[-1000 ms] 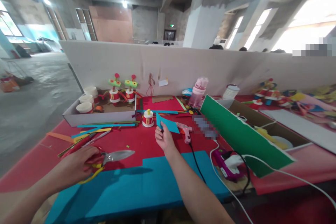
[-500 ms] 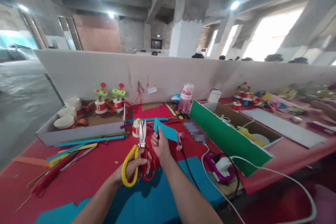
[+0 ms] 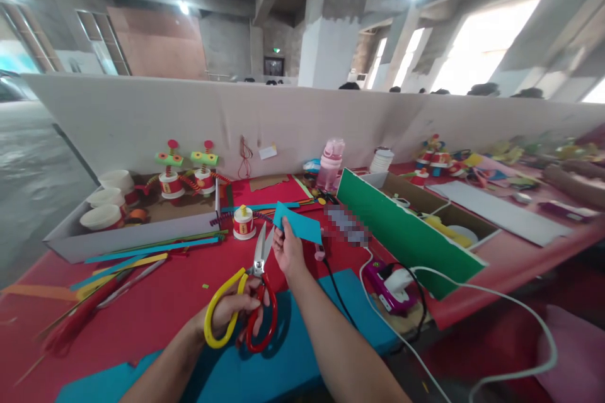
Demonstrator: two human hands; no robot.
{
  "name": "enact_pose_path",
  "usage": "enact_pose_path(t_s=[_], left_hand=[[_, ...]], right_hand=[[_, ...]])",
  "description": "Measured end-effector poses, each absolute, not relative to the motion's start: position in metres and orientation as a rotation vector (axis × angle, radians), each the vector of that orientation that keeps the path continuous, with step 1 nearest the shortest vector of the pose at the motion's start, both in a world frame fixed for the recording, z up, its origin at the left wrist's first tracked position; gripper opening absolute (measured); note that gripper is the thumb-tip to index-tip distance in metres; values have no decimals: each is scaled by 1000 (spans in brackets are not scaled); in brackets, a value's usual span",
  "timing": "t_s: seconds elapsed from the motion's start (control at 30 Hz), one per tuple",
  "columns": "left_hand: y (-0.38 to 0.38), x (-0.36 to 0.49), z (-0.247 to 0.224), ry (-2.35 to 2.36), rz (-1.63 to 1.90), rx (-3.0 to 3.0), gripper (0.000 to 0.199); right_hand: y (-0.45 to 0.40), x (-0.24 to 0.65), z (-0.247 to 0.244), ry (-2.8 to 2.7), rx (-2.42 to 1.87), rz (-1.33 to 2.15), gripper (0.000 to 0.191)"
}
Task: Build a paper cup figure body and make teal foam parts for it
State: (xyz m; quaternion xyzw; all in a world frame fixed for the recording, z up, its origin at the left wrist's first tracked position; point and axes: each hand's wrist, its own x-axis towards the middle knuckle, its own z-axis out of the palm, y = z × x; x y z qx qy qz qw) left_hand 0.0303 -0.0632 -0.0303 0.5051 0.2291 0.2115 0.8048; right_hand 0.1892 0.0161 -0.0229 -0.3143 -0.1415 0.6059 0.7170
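Observation:
My left hand (image 3: 239, 308) is wrapped through the handles of a pair of scissors (image 3: 259, 264), one handle yellow and the other red. The blades point up and stand apart, with nothing between them. Pinched between the thumb and fingers of my right hand (image 3: 288, 249) is a piece of blue paper (image 3: 302, 225), just right of the blade tips. Behind the scissors, a small decorated paper cup (image 3: 244, 225) with a yellow top and purple coiled arms stands upright on the red table. Large blue sheets (image 3: 265, 359) lie beneath my forearms.
At left, a box (image 3: 142, 239) holds white cups and two cup figures (image 3: 171, 182). Paper strips (image 3: 151, 252) lie before it. To the right are a green-sided box (image 3: 401, 236), a purple power strip (image 3: 385, 289) and loose cables. A pink bottle (image 3: 331, 160) stands behind.
The scissors have come lower and slightly left, and their blades are spread wider. My right hand still holds the blue paper in nearly the same place. The camera view has shifted a little.

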Motion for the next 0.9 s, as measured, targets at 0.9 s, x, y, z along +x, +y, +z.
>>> enact_pose_path(t_s=[0.9], left_hand=[[-60, 29, -37, 544, 466, 1078, 16]], right_hand=[[12, 187, -19, -299, -657, 1402, 38]])
